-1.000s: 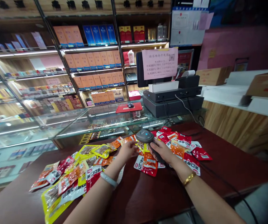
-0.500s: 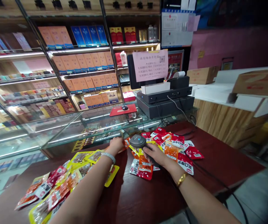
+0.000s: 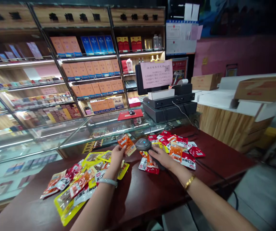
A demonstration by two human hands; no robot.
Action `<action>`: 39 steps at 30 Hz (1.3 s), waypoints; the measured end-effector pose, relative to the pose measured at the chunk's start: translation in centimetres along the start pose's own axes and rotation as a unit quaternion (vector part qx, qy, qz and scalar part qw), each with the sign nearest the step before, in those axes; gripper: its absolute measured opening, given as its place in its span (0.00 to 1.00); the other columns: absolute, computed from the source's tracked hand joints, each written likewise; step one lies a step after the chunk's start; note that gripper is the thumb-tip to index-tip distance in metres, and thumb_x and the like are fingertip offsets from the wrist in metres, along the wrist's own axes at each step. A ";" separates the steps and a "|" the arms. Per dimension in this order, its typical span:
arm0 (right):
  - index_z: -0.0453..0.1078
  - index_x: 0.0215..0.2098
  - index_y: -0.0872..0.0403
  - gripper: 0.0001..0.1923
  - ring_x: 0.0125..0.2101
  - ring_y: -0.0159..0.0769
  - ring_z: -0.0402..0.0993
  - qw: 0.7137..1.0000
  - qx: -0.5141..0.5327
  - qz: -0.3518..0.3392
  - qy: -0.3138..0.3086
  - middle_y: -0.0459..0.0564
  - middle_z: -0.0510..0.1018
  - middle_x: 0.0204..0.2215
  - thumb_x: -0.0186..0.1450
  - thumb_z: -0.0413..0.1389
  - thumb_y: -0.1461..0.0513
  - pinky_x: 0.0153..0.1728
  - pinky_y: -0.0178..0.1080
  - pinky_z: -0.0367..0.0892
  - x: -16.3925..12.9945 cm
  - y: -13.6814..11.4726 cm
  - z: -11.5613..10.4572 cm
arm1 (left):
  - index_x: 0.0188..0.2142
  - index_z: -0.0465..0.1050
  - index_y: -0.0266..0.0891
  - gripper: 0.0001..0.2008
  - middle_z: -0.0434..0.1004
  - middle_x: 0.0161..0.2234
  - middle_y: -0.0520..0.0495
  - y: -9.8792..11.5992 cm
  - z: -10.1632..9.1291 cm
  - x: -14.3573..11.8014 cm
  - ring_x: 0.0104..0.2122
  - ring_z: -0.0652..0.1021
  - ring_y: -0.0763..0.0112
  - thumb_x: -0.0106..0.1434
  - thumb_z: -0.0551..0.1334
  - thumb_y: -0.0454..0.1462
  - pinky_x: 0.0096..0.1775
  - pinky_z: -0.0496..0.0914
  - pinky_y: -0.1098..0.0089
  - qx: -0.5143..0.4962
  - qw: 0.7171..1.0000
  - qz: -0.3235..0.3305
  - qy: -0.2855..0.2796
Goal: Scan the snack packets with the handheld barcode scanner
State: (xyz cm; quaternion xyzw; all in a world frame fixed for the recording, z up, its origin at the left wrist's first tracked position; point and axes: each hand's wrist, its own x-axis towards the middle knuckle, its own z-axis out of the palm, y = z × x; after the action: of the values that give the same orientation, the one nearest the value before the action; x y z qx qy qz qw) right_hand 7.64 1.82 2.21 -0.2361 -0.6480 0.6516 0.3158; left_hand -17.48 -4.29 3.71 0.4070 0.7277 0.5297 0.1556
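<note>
A person stands at a dark red wooden desk [image 3: 152,192] in a shop, seen from their own head camera. The left hand [image 3: 117,156] is raised just above the desk, its fingers pinched on an orange snack packet [image 3: 126,144] held tilted beside the head of a barcode scanner [image 3: 143,144]. The right hand [image 3: 159,158] is clenched around the scanner's handle, over a spread of red and orange snack packets [image 3: 176,146] on the desk's right side. A second spread of yellow, red and orange packets [image 3: 80,183] lies to the left, near the left forearm. Beyond the desk are a glass display case [image 3: 56,134], a cash register [image 3: 169,102] with a pink notice [image 3: 156,73], and lit shelves of boxed goods [image 3: 92,70].
</note>
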 end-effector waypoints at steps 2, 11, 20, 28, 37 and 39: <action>0.64 0.32 0.50 0.31 0.13 0.26 0.64 1.000 -0.005 -0.001 0.008 0.38 0.72 0.20 0.59 0.61 0.34 0.13 0.31 0.61 -1.7 0.0 1.5 | 0.30 0.70 0.40 0.24 0.71 0.19 0.54 0.2 -0.6 -1.6 0.19 0.73 0.72 0.56 0.66 0.59 0.26 0.71 0.70 -0.057 0.998 -0.008 0.006; 0.62 0.32 0.50 0.26 0.12 0.26 0.63 0.996 -0.029 -0.019 0.084 0.36 0.68 0.17 0.64 0.58 0.38 0.15 0.31 0.59 -8.3 2.5 6.8 | 0.31 0.69 0.40 0.24 0.70 0.18 0.57 0.0 -0.2 -6.7 0.18 0.71 0.76 0.49 0.72 0.55 0.24 0.68 0.73 -0.252 0.967 -0.046 0.011; 0.63 0.34 0.51 0.27 0.15 0.27 0.64 0.994 -0.054 -0.038 0.084 0.38 0.68 0.19 0.67 0.55 0.37 0.18 0.32 0.61 -9.9 1.4 5.5 | 0.33 0.72 0.37 0.30 0.72 0.19 0.57 -0.2 2.1 -6.3 0.17 0.71 0.76 0.41 0.77 0.56 0.24 0.70 0.71 -0.309 0.948 -0.071 -0.002; 0.64 0.36 0.51 0.30 0.16 0.27 0.63 0.993 -0.012 0.022 0.118 0.39 0.68 0.22 0.64 0.57 0.34 0.18 0.32 0.61 -11.1 1.5 4.5 | 0.37 0.80 0.34 0.22 0.81 0.26 0.47 2.0 7.0 -6.0 0.24 0.78 0.71 0.51 0.76 0.49 0.30 0.74 0.70 -0.280 0.943 -0.078 -0.160; 0.63 0.36 0.51 0.30 0.17 0.26 0.63 0.994 0.006 0.044 0.097 0.38 0.68 0.21 0.63 0.58 0.34 0.18 0.31 0.62 -10.6 2.9 4.7 | 0.58 0.77 0.38 0.20 0.82 0.55 0.36 -0.3 -3.7 0.0 0.55 0.79 0.51 0.69 0.61 0.40 0.57 0.70 0.58 0.261 0.962 0.036 -0.072; 0.63 0.35 0.51 0.31 0.16 0.26 0.63 0.995 0.001 0.042 0.087 0.38 0.68 0.21 0.63 0.57 0.33 0.17 0.31 0.61 -10.4 2.7 5.1 | 0.57 0.78 0.35 0.21 0.80 0.56 0.31 -1.0 -5.4 1.9 0.58 0.77 0.46 0.68 0.61 0.40 0.59 0.67 0.55 0.323 0.944 0.032 -0.065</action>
State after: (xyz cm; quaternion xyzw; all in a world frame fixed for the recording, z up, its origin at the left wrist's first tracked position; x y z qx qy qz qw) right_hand 10.87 -9.11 -1.32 -0.3184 -0.6068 0.6422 0.3434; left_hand -22.61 -6.43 5.28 0.4923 0.8344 0.2436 0.0461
